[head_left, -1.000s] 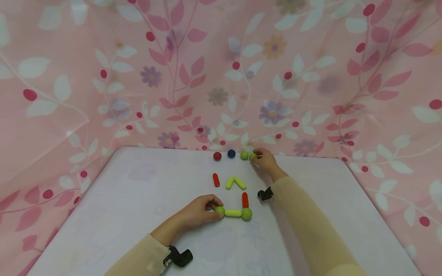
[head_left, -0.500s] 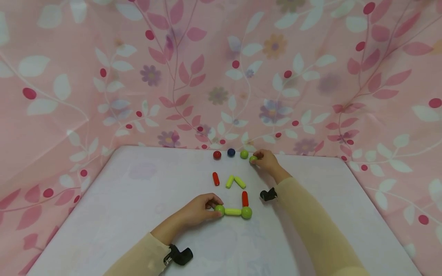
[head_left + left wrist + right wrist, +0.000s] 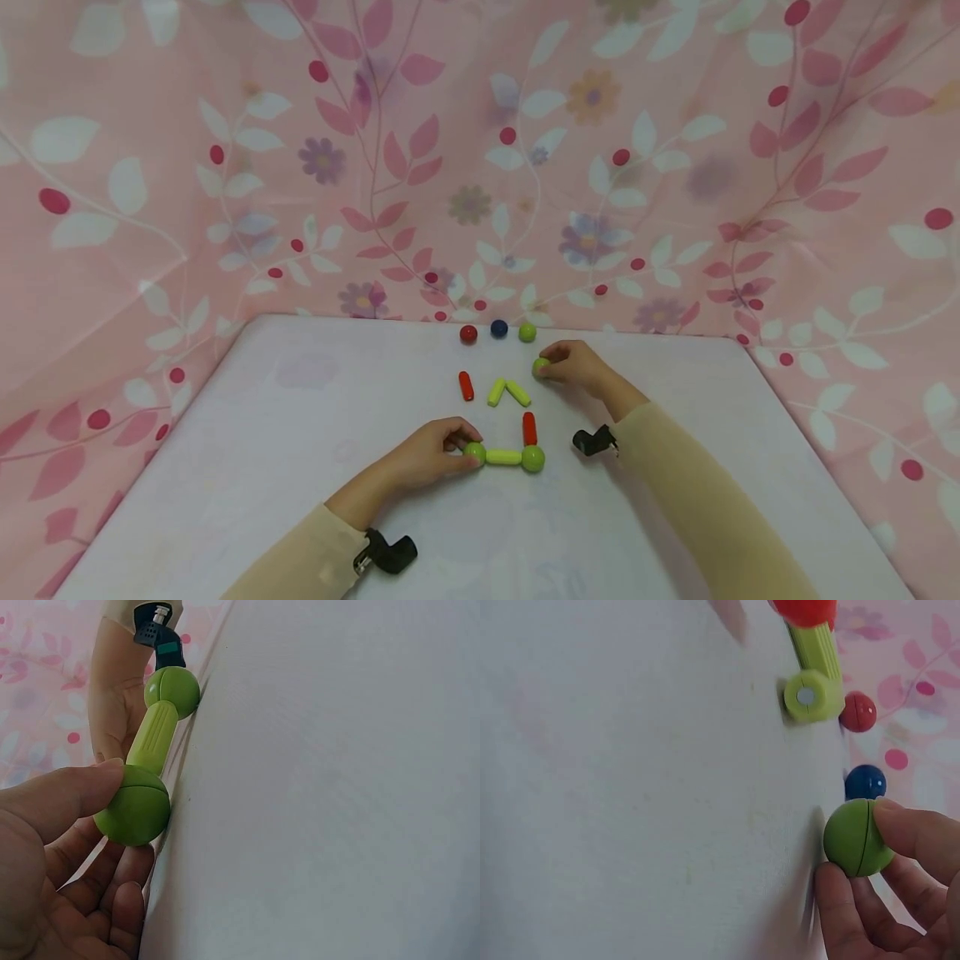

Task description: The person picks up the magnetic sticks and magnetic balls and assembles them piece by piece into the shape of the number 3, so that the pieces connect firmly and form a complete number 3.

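Observation:
The left hand (image 3: pixel 431 454) pinches a green ball (image 3: pixel 135 806) between thumb and fingers. A yellow-green rod (image 3: pixel 503 457) joins it to a second green ball (image 3: pixel 532 458), from which a red rod (image 3: pixel 529 428) points toward the table's back. Above and right of these, the right hand (image 3: pixel 581 371) grips a loose green ball (image 3: pixel 859 838) by thumb and fingertips, close to the table surface. Two yellow-green rods (image 3: pixel 497 392) (image 3: pixel 518 393) lie in a peaked shape left of that hand, with another red rod (image 3: pixel 466 386) further left.
Along the table's back edge stand a red ball (image 3: pixel 468 334), a dark blue ball (image 3: pixel 498 328) and a green ball (image 3: pixel 527 332). A pink floral cloth (image 3: pixel 465 167) hangs behind the white table (image 3: pixel 300 433). Each wrist wears a black camera.
Holding its green ball, the right hand has come from the back row toward the front and slightly left. The left hand keeps its hold on the joined piece, and the view has shifted slightly.

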The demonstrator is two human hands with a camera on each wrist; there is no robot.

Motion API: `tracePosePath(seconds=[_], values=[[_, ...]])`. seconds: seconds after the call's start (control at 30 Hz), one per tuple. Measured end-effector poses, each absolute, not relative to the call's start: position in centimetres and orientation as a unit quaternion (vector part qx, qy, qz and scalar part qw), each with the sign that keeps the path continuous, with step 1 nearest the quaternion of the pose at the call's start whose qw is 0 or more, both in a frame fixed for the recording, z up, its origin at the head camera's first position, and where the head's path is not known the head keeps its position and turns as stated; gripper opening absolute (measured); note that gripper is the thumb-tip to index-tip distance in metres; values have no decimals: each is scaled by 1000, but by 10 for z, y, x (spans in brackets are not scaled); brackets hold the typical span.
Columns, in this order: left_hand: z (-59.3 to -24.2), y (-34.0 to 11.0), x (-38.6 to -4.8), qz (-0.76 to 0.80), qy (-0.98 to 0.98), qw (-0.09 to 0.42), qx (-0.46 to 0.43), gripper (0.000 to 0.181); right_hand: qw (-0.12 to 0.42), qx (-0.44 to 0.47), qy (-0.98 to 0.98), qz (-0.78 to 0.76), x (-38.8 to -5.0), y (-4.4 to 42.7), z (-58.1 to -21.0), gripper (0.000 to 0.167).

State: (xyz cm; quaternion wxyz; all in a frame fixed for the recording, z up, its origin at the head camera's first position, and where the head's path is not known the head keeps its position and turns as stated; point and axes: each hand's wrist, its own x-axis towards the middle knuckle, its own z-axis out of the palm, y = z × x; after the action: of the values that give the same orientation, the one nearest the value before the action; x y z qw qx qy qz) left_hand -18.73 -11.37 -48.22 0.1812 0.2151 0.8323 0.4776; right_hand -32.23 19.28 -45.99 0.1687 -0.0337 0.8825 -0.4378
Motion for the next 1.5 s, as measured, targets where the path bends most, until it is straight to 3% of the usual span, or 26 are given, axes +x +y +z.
tracePosePath(seconds=[0.77, 1.5], values=[[-484, -113, -187, 473, 835, 182, 214, 27, 215, -64, 860, -458, -288, 190, -458, 34], [-482, -112, -187, 477, 833, 180, 213, 26, 252, -101, 833, -482, -283, 181, -461, 34]])
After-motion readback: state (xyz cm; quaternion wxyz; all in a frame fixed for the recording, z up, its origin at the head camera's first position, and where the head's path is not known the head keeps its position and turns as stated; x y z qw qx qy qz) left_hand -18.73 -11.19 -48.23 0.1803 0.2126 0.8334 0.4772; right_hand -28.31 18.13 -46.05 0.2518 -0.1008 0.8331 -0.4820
